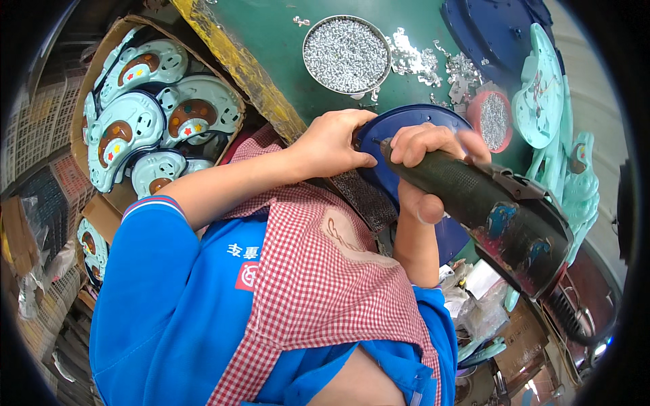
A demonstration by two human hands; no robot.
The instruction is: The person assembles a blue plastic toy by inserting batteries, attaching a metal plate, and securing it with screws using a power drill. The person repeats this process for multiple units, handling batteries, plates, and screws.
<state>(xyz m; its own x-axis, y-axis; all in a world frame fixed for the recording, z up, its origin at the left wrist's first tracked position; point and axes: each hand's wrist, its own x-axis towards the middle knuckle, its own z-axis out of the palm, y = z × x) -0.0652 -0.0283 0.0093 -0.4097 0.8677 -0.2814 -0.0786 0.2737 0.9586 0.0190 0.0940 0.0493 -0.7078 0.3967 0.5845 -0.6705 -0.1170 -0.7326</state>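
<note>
On the left, glossy mint-green moulded plastic shells fill a brown cardboard box. Next, the left hand has thumb and forefinger parted at the rim of a smooth, rounded navy plastic piece; whether it grips, I can't tell. Above that piece, the right hand wraps a scuffed, dark cylindrical power tool.

white characters mark the blue shirt, cursive lettering the apron.
</note>
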